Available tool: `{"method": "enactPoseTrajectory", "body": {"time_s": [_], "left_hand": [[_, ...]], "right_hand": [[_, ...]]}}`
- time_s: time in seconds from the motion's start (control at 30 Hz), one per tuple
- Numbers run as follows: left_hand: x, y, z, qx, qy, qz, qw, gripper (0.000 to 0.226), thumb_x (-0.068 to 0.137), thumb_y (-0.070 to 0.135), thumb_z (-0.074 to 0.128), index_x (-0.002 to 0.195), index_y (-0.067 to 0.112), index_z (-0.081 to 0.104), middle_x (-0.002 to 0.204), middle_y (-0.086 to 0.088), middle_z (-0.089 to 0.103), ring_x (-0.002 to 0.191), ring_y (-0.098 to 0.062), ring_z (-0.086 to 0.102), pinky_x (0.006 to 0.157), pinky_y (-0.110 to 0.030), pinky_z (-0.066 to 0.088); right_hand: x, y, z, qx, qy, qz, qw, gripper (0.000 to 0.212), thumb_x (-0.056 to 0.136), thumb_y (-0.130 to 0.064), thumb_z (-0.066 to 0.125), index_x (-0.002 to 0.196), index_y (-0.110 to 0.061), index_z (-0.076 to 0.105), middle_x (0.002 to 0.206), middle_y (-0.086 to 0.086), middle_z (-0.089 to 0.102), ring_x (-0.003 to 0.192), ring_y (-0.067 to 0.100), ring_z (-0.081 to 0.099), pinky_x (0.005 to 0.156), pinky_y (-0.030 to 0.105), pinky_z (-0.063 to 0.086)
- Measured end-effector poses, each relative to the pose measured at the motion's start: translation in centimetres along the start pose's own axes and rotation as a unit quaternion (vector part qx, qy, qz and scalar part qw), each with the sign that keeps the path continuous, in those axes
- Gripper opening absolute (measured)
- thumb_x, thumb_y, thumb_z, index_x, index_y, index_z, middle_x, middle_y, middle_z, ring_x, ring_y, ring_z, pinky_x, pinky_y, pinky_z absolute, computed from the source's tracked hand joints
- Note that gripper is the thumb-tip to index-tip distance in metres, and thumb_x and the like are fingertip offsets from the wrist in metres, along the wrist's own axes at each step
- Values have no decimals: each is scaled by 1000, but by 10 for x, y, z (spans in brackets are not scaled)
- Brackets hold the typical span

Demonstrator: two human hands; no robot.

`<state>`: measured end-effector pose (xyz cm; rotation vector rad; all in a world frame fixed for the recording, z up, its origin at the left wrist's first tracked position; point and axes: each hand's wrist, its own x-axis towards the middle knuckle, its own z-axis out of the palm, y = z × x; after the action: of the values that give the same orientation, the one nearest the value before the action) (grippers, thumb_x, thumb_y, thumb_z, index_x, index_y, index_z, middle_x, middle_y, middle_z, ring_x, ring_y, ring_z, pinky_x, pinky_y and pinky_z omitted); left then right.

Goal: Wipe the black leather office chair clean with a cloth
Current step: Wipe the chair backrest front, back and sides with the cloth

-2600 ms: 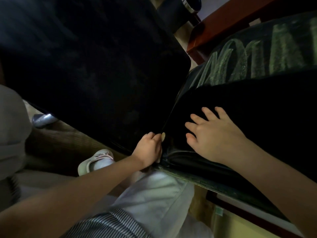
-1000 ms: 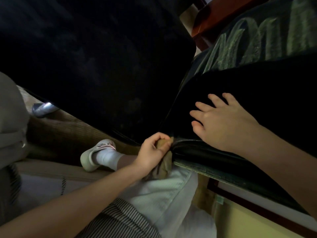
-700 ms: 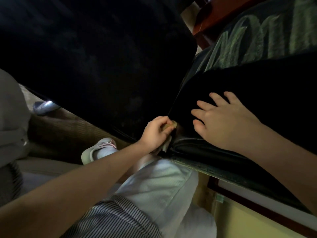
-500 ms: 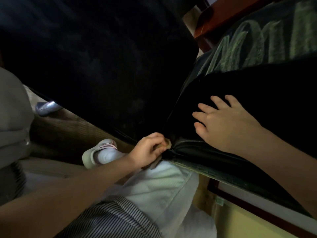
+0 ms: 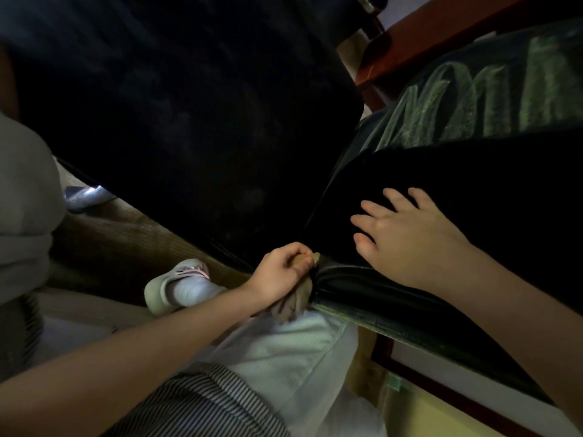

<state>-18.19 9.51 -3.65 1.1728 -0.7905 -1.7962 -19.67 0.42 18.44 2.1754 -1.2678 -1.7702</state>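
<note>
Cloth [image 5: 295, 299], brown and bunched, was clutched in your left hand [image 5: 279, 272] at the crease of the chair [image 5: 189, 121]; your right hand [image 5: 410, 238] lay flat on it, fingers spread, just right.

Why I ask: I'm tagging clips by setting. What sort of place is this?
Probably an office or study: a black leather chair, a reddish wooden desk beyond it, brown woven flooring underfoot.

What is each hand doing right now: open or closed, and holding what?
Left hand: closed, gripping the brown cloth.
Right hand: open, resting flat on the black chair.
</note>
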Motion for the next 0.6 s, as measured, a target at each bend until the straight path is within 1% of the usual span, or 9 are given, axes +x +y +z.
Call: {"method": "enactPoseTrajectory", "body": {"time_s": [0.07,0.13,0.2,0.27,0.3,0.37,0.43,0.5,0.6], "left_hand": [[-4,10,2,-58,-10,5,998,17,93,16,56,77,22,58,62,14,51,57,4,44,65,-20,38],[-11,20,3,-103,-4,11,995,15,94,12,53,79,16,56,65,11,50,58,4,43,63,-16,38],[-20,28,2,-113,0,39,993,12,94,12,52,83,13,55,68,7,50,60,3,45,63,-15,39],[-26,34,-4,-68,-4,91,994,10,94,16,53,84,15,55,69,7,49,63,-2,43,64,-19,38],[-29,37,-7,-38,-6,118,992,9,93,19,54,84,18,55,69,7,48,63,-3,42,64,-21,38],[-34,47,-11,-4,-8,159,987,6,89,25,54,84,22,54,69,9,49,64,-2,42,64,-22,38],[-37,57,-12,28,1,198,980,4,87,27,53,86,24,55,72,11,51,66,0,45,66,-21,40],[-41,65,-12,71,22,239,968,5,87,30,53,89,26,56,78,10,54,71,-2,50,69,-24,44],[-48,82,-9,121,36,303,945,15,87,34,53,97,25,60,91,7,58,85,-6,56,79,-30,48]], "right_hand": [[0,1,-1,6,1,2,1000,50,101,-41,16,149,-26,19,158,-2,9,145,25,0,115,44,-1],[0,0,-2,11,-2,-1,1000,50,101,-41,16,149,-26,20,158,-3,10,145,24,2,115,43,0],[-2,0,-3,21,0,-9,1000,50,101,-43,17,148,-26,22,158,-3,11,145,22,4,116,40,2],[-6,1,-5,33,16,-21,999,49,101,-43,19,147,-26,26,157,-4,17,144,20,10,116,38,5],[-9,1,-6,37,28,-25,999,49,101,-43,20,145,-26,31,155,-4,24,143,18,14,116,37,6],[-17,2,-7,42,55,-28,997,47,100,-44,22,137,-26,44,147,-6,39,141,16,20,115,37,5],[-27,3,-8,40,78,-22,996,46,99,-45,23,131,-27,50,140,-8,47,141,16,21,115,37,5],[-40,4,-6,35,100,-14,994,45,98,-48,26,132,-28,48,140,-10,47,140,15,22,114,36,8],[-67,8,0,17,129,2,991,50,96,-52,31,140,-30,37,147,-11,36,140,15,23,112,34,16]]}}
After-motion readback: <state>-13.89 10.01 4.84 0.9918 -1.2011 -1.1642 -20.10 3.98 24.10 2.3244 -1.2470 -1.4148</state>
